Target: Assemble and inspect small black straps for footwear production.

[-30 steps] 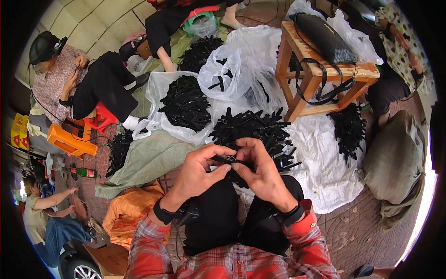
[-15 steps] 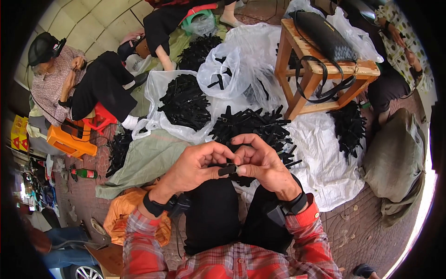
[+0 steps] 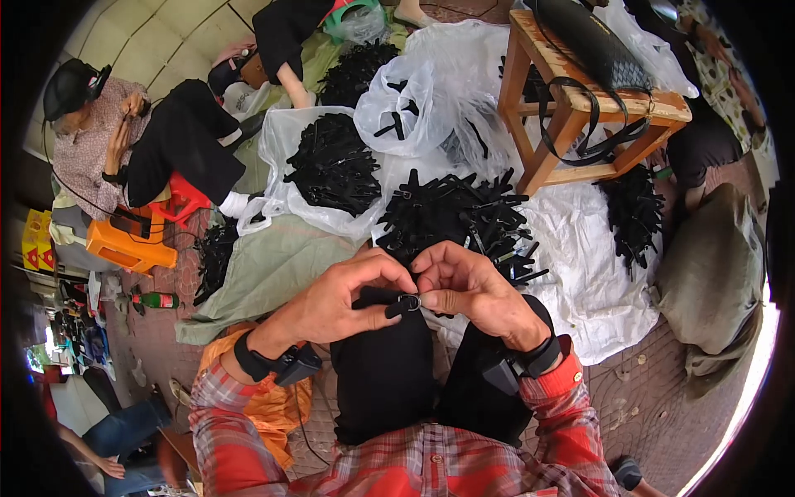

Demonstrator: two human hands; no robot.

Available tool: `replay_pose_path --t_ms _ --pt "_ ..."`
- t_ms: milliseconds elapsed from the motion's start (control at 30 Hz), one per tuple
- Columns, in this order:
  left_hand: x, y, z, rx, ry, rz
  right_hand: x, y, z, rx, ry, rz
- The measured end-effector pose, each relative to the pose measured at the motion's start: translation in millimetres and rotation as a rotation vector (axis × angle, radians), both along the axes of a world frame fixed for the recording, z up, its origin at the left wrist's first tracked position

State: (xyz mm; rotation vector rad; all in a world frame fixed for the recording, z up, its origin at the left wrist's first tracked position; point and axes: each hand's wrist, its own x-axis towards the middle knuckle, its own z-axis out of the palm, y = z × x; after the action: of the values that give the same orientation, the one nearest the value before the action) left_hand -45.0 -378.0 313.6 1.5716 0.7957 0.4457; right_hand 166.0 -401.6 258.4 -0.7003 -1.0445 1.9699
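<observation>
Above my lap, my left hand [image 3: 335, 296] pinches a short black strap [image 3: 397, 310] between thumb and fingers. A small metal ring or buckle [image 3: 415, 301] shows at the strap's right end. My right hand [image 3: 484, 298] meets it there, its thumb and forefinger pinched at the metal piece and the other fingers curled. Just beyond my hands lies a heap of similar black straps [image 3: 447, 217], some with metal fittings. How the strap passes through the metal piece is too small to tell.
A wooden stool [image 3: 546, 157] bearing a black bag [image 3: 592, 50] stands far right on white sheeting [image 3: 580, 282]. More black pieces [image 3: 331, 170] fill a plastic bag ahead. A seated person [image 3: 95, 157] works at left near an orange stool [image 3: 124, 246]. A full sack [image 3: 708, 257] leans at right.
My left hand has opened its fingers wider around the strap, and the metal piece shows more plainly. My left forearm has shifted slightly left. The surroundings shift slightly with the view.
</observation>
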Motion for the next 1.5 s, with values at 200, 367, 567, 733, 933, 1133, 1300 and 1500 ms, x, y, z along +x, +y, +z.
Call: replay_pose_path --t_ms 200,367,567,733,933,1133,1300,1500 --pt "6 0 -14 0.17 0.048 0.06 0 -3 -7 -0.057 0.142 -0.042" --pt "11 -6 -25 0.28 0.021 0.316 -10 -5 0 0.877 -0.65 -0.669" --pt "30 -11 -16 0.585 0.201 0.368 -20 -9 1 0.876 -0.619 -0.659" --pt "36 -15 -17 0.665 0.19 0.4 -24 -13 3 0.931 -0.676 -0.754" --pt "37 -23 -25 0.061 -0.234 0.424 -21 -13 3 0.112 0.135 -0.597" --pt "38 -24 -18 0.07 -0.213 0.41 -23 -14 0 0.101 0.217 -0.57" --pt "48 -26 -8 0.012 -0.15 0.5 -25 -18 5 0.15 0.262 -0.588" --pt "47 -27 -24 0.114 -0.098 0.533 -24 -24 15 0.477 -0.457 -0.621"
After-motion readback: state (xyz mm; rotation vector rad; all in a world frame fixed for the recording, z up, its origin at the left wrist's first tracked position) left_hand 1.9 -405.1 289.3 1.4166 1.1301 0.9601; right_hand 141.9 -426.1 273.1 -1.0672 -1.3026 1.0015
